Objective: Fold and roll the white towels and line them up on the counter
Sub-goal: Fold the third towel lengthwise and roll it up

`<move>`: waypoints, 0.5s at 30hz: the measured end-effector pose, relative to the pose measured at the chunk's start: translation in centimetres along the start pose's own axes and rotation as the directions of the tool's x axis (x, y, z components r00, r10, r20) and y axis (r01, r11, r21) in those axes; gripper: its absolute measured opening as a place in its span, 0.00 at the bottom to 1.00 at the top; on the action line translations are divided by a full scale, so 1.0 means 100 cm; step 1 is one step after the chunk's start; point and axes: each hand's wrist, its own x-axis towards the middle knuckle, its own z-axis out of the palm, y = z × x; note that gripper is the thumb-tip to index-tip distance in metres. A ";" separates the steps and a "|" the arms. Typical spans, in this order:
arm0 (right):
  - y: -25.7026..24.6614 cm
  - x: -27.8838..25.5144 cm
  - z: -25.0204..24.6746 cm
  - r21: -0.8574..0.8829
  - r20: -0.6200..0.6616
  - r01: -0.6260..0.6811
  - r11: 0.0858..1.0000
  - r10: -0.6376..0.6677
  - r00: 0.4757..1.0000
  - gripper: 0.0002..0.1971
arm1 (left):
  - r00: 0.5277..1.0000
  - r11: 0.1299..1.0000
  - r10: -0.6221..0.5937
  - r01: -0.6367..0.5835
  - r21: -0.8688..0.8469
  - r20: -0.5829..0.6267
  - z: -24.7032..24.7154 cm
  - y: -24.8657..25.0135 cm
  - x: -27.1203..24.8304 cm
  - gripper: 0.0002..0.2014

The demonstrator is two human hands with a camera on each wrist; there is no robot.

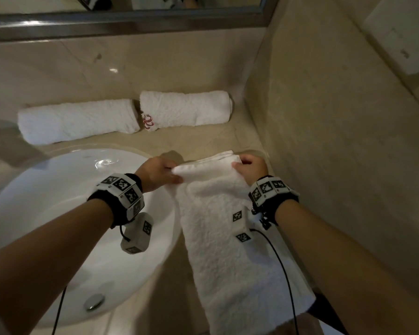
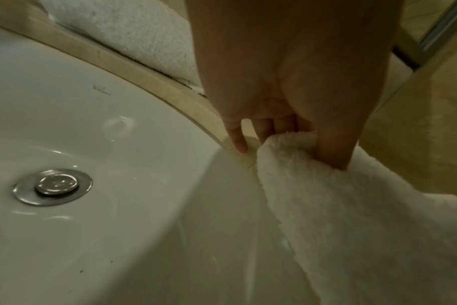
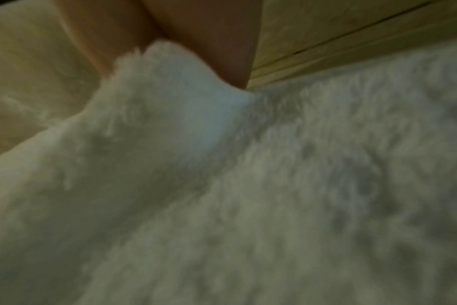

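A folded white towel (image 1: 228, 233) lies lengthwise on the beige counter (image 1: 198, 141), right of the sink, its near end hanging over the front edge. My left hand (image 1: 159, 172) pinches its far left corner, thumb on top of the towel (image 2: 352, 206). My right hand (image 1: 250, 169) grips the far right corner, where the far end is curled over into a first small roll. In the right wrist view the towel (image 3: 274, 196) fills the frame, blurred. Two rolled white towels (image 1: 79, 120) (image 1: 185, 108) lie end to end at the back of the counter.
A white oval sink (image 1: 65, 238) with a metal drain (image 2: 52, 185) sits left of the towel. A beige stone wall (image 1: 336, 141) rises close on the right. A mirror frame (image 1: 121, 22) runs along the back wall.
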 end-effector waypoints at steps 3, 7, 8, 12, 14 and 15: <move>-0.001 -0.002 -0.006 0.047 0.008 0.041 0.998 -0.042 0.999 0.11 | 1.000 1.000 0.011 -0.011 -0.007 -0.002 0.000 -0.001 0.002 0.19; -0.005 0.001 -0.007 0.018 0.053 0.004 1.000 -0.005 0.999 0.12 | 1.000 1.000 0.009 -0.009 0.013 -0.010 0.001 -0.001 0.003 0.12; -0.007 0.003 -0.007 -0.008 0.062 0.005 1.000 -0.005 0.998 0.12 | 1.000 1.000 0.011 -0.011 0.015 -0.009 0.001 -0.002 0.004 0.12; -0.009 0.000 -0.006 -0.103 0.026 0.094 0.990 -0.092 0.995 0.10 | 1.000 1.000 0.018 -0.018 0.025 -0.001 0.001 -0.002 0.006 0.11; -0.007 -0.004 -0.005 -0.140 -0.007 0.145 0.979 -0.148 0.989 0.08 | 1.000 1.000 0.015 -0.015 0.019 0.006 0.001 -0.002 0.008 0.11; -0.005 -0.007 -0.005 -0.170 -0.032 0.185 0.968 -0.193 0.981 0.07 | 1.000 1.000 0.011 -0.011 0.016 0.009 0.001 -0.002 0.009 0.11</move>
